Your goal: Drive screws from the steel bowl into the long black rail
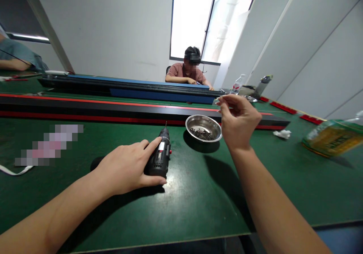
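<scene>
My left hand (126, 167) lies over a black cordless drill (159, 159), thumb at its rear and fingers along its body. The drill rests on its side on the green table, its thin bit pointing away from me. My right hand (239, 117) is raised by the right side of a shallow steel bowl (203, 118), fingertips pinched together. Whatever is in the pinch is too small to make out. Many small dark screws (202, 134) lie in the bottom of the bowl.
A long black and red profile (136, 112) crosses the table behind the bowl, with a blue and black one (127, 85) beyond. On the right are crumpled tissue (282, 134) and a yellow-green plastic package (331, 138). A blurred lanyard badge (51, 144) lies left. A person (188, 70) sits opposite.
</scene>
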### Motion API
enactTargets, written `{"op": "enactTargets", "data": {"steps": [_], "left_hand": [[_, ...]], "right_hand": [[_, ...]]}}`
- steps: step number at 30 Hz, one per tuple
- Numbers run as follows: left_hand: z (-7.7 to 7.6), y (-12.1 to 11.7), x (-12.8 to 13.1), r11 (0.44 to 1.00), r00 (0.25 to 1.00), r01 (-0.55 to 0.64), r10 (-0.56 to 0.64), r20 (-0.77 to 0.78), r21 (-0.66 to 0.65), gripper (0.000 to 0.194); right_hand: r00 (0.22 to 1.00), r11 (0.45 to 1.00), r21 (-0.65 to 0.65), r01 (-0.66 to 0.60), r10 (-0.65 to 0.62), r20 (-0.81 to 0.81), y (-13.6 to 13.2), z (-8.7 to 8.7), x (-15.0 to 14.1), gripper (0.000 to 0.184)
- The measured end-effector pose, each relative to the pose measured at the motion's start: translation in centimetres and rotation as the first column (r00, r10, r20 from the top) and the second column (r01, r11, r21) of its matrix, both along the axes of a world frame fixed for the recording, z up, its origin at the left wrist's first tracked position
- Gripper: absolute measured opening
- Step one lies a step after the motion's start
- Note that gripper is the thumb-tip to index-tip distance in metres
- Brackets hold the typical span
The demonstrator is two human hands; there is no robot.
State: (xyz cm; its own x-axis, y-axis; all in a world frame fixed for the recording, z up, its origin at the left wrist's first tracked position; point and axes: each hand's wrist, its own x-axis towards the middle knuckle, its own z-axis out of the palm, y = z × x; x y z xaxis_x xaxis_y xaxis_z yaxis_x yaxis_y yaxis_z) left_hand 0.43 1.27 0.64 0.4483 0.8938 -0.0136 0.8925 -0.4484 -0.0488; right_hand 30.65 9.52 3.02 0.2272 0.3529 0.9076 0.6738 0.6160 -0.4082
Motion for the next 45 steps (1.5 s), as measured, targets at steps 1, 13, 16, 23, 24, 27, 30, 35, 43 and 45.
{"op": "enactTargets", "data": {"steps": [1,13,16,23,24,27,30,35,43,45], "left_hand": [[0.0,0.0,0.0,1.0,1.0,-0.004,0.004,-0.002,-0.002,0.111],[-0.2,0.0,-0.2,1.0,1.0,0.003,-0.002,-0.012,0.024,0.111],[-0.1,0.0,-0.1,1.0,1.0,0.003,-0.003,-0.01,0.02,0.111],[0.1,-0.1,-0.1,1.0,1.0,-0.001,0.001,-0.003,0.006,0.11],[0.0,-0.2,-0.1,1.0,1.0,-0.001,0.001,-0.004,0.005,0.11],[0.0,-0.1,-0.1,1.0,1.0,-0.009,0.009,-0.012,0.005,0.112],[0.0,-0.1,0.0,1.0,1.0,-0.019,0.019,-0.015,0.001,0.112],[0.1,-0.1,0.0,1.0,1.0,-0.016,0.016,-0.006,-0.007,0.112],[0.1,-0.1,0.0,1.0,1.0,-0.01,0.01,-0.009,-0.002,0.111],[0.1,-0.1,-0.1,1.0,1.0,-0.006,0.006,-0.01,0.004,0.11]], "right_hand": [[1.0,1.0,-0.002,-0.005,0.005,-0.005,0.0,0.0,0.0,0.023],[0.987,0.986,0.056,0.157,-0.158,0.02,-0.4,0.5,0.1,0.023],[0.986,0.986,-0.079,0.149,-0.143,0.08,0.4,0.0,0.3,0.024],[0.926,0.797,-0.547,0.255,-0.038,0.376,1.2,-1.7,0.7,0.015],[0.914,0.762,-0.585,0.279,-0.025,0.404,1.2,-1.8,0.8,0.016],[0.879,0.619,-0.715,0.325,0.083,0.47,0.8,-1.8,0.7,0.017],[0.868,0.466,-0.823,0.324,0.2,0.455,0.7,-1.7,0.6,0.016],[0.865,0.377,-0.869,0.319,0.258,0.43,1.1,-1.9,0.6,0.011],[0.849,0.367,-0.859,0.358,0.256,0.463,1.6,-2.5,0.6,0.014],[0.856,0.373,-0.859,0.352,0.244,0.456,1.7,-2.7,0.5,0.015]]}}
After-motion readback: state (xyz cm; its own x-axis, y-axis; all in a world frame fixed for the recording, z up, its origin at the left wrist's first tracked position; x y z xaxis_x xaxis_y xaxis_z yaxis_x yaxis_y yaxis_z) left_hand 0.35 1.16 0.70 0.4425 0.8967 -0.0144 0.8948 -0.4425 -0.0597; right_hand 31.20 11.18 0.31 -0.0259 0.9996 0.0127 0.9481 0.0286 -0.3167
